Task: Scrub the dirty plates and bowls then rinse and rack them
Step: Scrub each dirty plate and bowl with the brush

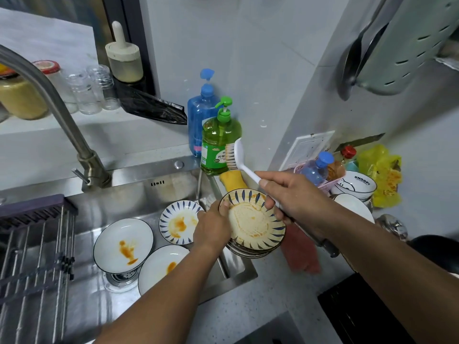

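Grey tiled walls close in a small kitchen corner around a stainless steel sink (173, 175). At the far left of the frame a wire drying rack (32, 247) sits over the basin, with a curved faucet (57, 105) rising behind it. Lower centre-left, three dirty dishes lie in the sink: a white plate with an orange smear (123, 245), a second white plate (161, 266) partly under the forearm, and a blue-patterned plate (177, 224) streaked with sauce. At centre, the left hand (213, 229) grips the left rim of the top plate (253, 219) of a stack of patterned plates (250, 252) perched on the sink's right edge. Behind it, a green soap bottle (218, 145) and a blue bottle (201, 115) stand against the wall. Right of centre, the right hand (293, 197) is closed around the handle of a white dish brush (238, 157), bristles raised clear of the plate, while its fingers also touch the plate's right rim. Clean bowls (355, 184) wait at the right.

The stack straddles the sink edge, so hard scrubbing or a wet, slipping grip could probably tip it into the basin and chip the plates below.
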